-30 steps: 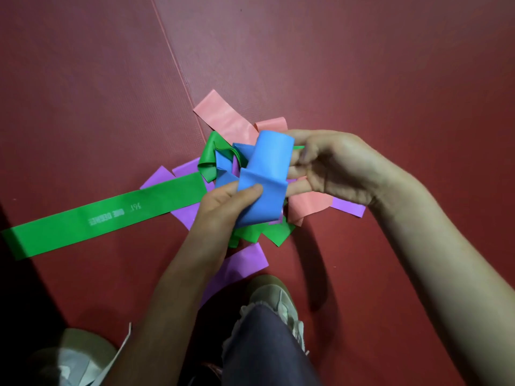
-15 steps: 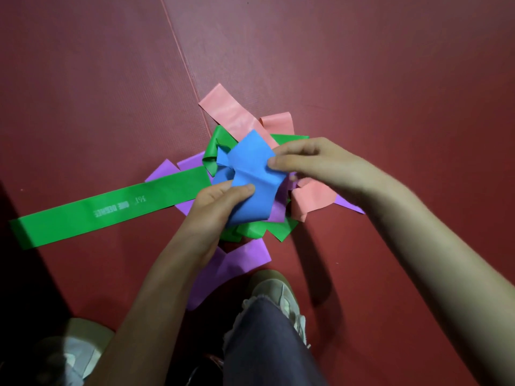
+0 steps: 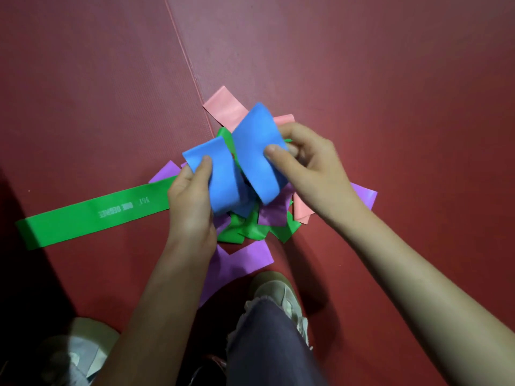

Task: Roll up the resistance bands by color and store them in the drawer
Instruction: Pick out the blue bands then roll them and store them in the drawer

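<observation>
Blue band (image 3: 259, 135) is lifting clear of the pile (image 3: 245, 232) now, spreading into two loops vs. bunched half a sec ago. Left hand (image 3: 192, 201) is pinching the left loop, right hand (image 3: 315, 168) gripping the other w/ thumb on top; prob. still untangling, rolling not begun.

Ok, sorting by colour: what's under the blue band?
Green band, purple band and pink band pieces show beneath the blue band; anything directly under it is covered.

both hands, left hand (image 3: 189, 196) and right hand (image 3: 312, 168), pinch a folded blue band (image 3: 250, 151) above tangled green, pink, purple bands on the red floor (image 3: 390, 79).
</observation>
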